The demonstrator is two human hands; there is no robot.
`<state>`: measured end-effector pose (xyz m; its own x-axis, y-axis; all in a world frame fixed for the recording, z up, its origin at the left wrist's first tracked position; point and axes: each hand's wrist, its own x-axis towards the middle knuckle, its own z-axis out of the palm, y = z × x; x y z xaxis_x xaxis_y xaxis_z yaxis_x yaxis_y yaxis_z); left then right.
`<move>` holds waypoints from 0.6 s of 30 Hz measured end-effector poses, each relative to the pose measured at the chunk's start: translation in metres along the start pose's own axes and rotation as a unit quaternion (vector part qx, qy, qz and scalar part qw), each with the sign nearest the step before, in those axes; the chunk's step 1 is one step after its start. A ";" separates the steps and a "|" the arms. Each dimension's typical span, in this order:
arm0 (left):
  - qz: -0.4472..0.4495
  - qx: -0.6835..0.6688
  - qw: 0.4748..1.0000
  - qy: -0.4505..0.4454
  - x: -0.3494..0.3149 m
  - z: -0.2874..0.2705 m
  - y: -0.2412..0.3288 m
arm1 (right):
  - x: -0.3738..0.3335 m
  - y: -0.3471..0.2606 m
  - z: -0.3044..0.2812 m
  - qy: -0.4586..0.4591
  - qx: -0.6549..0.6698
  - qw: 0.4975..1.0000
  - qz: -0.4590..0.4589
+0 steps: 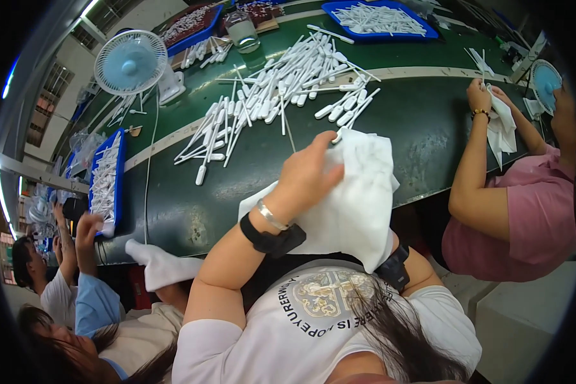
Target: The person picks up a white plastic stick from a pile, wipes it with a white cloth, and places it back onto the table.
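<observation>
A white cloth [355, 198] hangs raised in front of my chest, above the near edge of the table. My left hand [310, 173] is at its left side, thumb and index finger apart, with the other fingers partly hidden. The cloth covers my right hand and seems to be held up by it; only the right forearm with a black wristband shows. A small white tip [337, 136] peeks out at the cloth's upper left corner, beside my left index finger. Beyond lies a loose heap of white plastic sticks [269, 96] with thin stems and wider oval ends.
Blue trays of white pieces [118, 185] [434, 31] stand at the left and far right. A fan [131, 64] and a glass jar [242, 32] are at the back left. Co-workers sit on both sides; the right one [505, 211] holds a cloth and sticks.
</observation>
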<state>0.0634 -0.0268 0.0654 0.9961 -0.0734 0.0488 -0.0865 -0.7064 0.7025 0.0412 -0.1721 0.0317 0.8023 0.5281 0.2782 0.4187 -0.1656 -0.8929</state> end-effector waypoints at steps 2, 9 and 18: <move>0.047 -0.032 0.998 0.028 -0.003 -0.005 -0.017 | -0.022 0.003 -0.011 -0.011 0.023 1.000 0.001; 0.077 -0.099 0.992 -0.012 -0.025 -0.038 -0.036 | 0.030 -0.008 -0.006 -0.030 0.088 0.996 0.007; 0.128 -0.079 0.974 -0.171 -0.026 -0.052 -0.052 | 0.020 0.023 -0.013 -0.100 0.710 0.644 0.266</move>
<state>0.0432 0.0484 0.0651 0.8760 -0.4821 0.0169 -0.3008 -0.5184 0.8005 0.0725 -0.1759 0.0217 0.5411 0.8317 -0.1242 -0.8184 0.4868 -0.3054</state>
